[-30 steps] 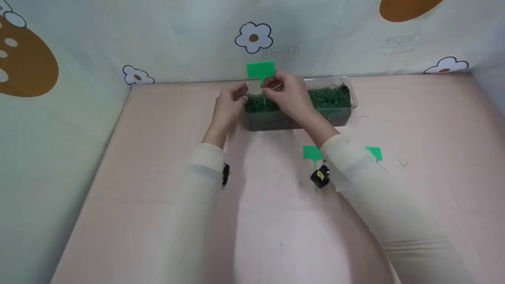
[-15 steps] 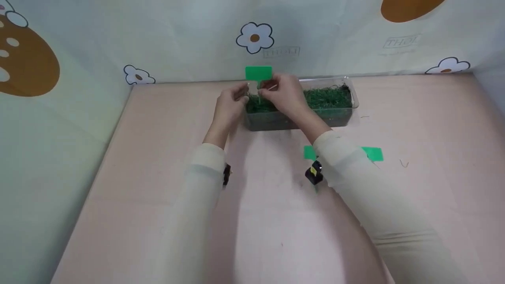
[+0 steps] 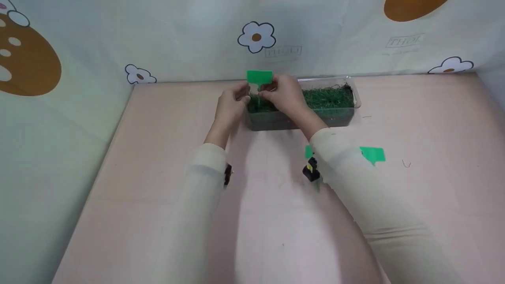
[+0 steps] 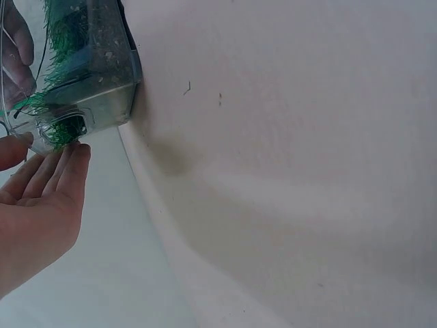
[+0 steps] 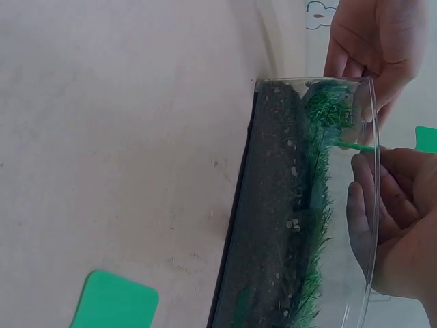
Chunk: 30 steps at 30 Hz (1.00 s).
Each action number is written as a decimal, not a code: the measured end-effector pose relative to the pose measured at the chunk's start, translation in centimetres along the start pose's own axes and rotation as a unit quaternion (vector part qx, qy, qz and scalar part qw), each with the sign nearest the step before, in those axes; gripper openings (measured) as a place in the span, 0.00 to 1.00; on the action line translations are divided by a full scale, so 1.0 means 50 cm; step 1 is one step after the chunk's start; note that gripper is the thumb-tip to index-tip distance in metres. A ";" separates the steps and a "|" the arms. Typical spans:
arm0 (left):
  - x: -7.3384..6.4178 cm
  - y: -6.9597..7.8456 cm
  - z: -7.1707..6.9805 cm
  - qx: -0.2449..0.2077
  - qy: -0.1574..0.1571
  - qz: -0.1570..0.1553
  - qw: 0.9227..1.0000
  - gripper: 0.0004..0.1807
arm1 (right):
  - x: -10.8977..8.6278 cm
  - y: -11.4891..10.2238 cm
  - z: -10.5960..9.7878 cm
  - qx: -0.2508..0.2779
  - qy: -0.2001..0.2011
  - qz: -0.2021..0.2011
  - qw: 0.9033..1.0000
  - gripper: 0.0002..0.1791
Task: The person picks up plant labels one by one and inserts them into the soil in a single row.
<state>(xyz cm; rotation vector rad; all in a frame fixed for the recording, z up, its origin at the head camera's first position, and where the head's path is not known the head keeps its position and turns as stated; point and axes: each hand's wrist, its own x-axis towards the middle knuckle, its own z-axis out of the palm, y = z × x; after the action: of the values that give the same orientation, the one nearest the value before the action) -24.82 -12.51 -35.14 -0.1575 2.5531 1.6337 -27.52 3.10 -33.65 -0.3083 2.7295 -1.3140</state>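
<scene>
A clear plastic planter box [image 3: 272,122] with dark soil and green grass [image 3: 328,98] stands by the back wall. My left hand [image 3: 229,105] grips its left end, thumb at the rim and fingers along the outside [image 4: 48,205]. Between thumb and fingers, my right hand [image 3: 290,94] pinches the stem of a green plant label [image 3: 259,77]. The label stands upright above the grass at the box's left end. In the right wrist view its thin stem [image 5: 356,146] reaches into the grass; soil or grass hides the tip.
Two more green plant labels lie on the pink tablecloth: one [image 3: 373,154] right of my right forearm, one [image 3: 309,152] partly covered by that sleeve and wrist camera. Small dark scraps [image 3: 406,163] lie farther right. A flower-patterned wall sheet [image 3: 189,43] rises directly behind the box.
My right hand has moved the label down and slightly left, deeper toward the grass. The right forearm has shifted left, showing more of one loose label and covering more of the other. My left hand stays put.
</scene>
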 end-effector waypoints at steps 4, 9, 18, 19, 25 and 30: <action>0.001 0.001 0.000 0.002 0.001 0.000 1.000 0.25 | 0.005 0.000 0.000 -0.011 -0.004 0.010 1.000 0.08; 0.002 0.001 -0.001 0.004 -0.002 0.000 1.000 0.25 | 0.008 0.001 0.001 -0.024 -0.012 0.023 0.999 0.08; 0.001 -0.001 0.000 0.006 -0.004 0.016 1.000 0.25 | 0.007 0.006 0.006 -0.026 -0.014 0.013 0.999 0.07; 0.001 -0.001 0.000 0.006 -0.004 0.018 1.000 0.25 | 0.007 0.006 0.007 -0.026 -0.013 0.011 1.000 0.07; -0.001 -0.001 0.001 -0.001 -0.002 0.017 1.000 0.25 | 0.010 0.007 0.007 -0.041 -0.021 0.015 0.999 0.07; 0.000 -0.001 0.000 -0.003 -0.003 0.011 1.000 0.25 | 0.013 0.007 0.009 -0.060 -0.027 0.024 0.998 0.08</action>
<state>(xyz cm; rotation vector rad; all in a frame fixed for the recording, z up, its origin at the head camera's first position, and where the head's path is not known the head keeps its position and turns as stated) -24.81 -12.54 -35.17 -0.1246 2.5547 1.6486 -28.10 2.80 -34.21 -0.2801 2.7590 -1.1149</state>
